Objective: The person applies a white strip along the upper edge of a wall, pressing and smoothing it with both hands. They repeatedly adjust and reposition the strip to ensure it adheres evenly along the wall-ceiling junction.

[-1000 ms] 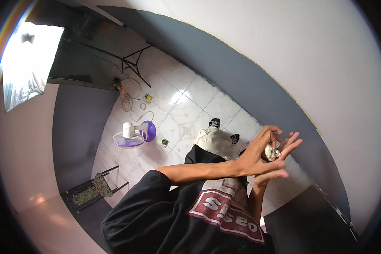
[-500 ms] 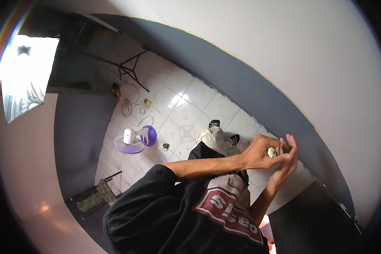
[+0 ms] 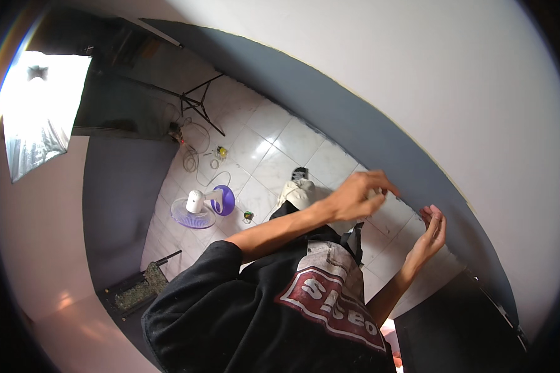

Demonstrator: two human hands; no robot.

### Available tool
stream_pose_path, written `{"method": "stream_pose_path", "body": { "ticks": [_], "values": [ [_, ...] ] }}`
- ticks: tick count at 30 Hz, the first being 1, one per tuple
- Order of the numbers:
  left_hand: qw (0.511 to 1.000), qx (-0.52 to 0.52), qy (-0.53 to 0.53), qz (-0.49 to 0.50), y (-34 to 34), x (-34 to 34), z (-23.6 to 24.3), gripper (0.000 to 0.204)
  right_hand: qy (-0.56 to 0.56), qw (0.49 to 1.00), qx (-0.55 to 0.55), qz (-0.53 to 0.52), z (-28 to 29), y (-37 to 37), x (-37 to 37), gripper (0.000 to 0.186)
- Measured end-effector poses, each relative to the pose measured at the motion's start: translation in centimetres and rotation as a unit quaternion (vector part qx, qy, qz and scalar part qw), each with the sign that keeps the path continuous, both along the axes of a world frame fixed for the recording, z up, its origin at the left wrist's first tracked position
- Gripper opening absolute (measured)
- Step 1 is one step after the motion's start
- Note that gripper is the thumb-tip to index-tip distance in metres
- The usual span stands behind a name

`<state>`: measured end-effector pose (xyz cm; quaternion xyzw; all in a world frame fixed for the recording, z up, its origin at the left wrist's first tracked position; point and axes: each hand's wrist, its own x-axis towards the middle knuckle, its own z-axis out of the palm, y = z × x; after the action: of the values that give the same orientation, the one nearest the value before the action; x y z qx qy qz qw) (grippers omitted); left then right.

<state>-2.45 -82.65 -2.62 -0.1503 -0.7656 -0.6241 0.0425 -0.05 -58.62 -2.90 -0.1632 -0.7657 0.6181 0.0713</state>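
Note:
My left hand [image 3: 359, 196] is raised in front of my body, its fingers bent and smeared by motion. Whether anything sits in it cannot be made out. To its right and a little lower, my right hand [image 3: 430, 229] is held up with loosely bent fingers and nothing visible in them. A gap separates the two hands. The small cream-coloured thing seen between them earlier does not show now. Below the hands are my light trousers [image 3: 298, 195] and a dark shoe [image 3: 300, 173].
On the tiled floor [image 3: 255, 158] stands a purple and white fan [image 3: 195, 204]. Beyond it lie coiled cables [image 3: 190, 160] and black tripod legs [image 3: 199, 102]. A bright softbox lamp [image 3: 40, 112] is at left, a black panel [image 3: 457, 323] at lower right, and a grey-and-white wall [image 3: 348, 127] ahead.
The hands have parted: the left moved up and left, while the right stayed at the right, its fingers more bent. The cream-coloured thing has gone out of sight.

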Motion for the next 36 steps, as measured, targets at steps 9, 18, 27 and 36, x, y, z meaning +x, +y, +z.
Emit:
{"method": "stream_pose_path", "body": {
  "ticks": [9,18,27,36],
  "values": [
    [0.855,0.027,0.052,0.516,-28.5,-9.2,-2.2,0.031,0.002,1.0,0.023,0.009,-1.8,-14.9,-4.7,0.033],
    [0.868,-0.005,0.124,0.482,-41.4,-17.5,-4.3,0.035,0.0,0.997,-0.057,0.048,-0.4,-40.7,-8.2,0.025],
    [0.895,0.085,0.103,0.425,-42.1,-17.6,-4.4,0.021,-0.018,0.994,-0.075,0.072,0.9,-50.1,-8.4,0.023],
    [0.91,0.085,0.068,0.4,-42.4,-17.6,-4.3,0.009,-0.067,0.992,-0.099,0.037,0.1,-51.5,-7.2,0.024]
  ]
}}
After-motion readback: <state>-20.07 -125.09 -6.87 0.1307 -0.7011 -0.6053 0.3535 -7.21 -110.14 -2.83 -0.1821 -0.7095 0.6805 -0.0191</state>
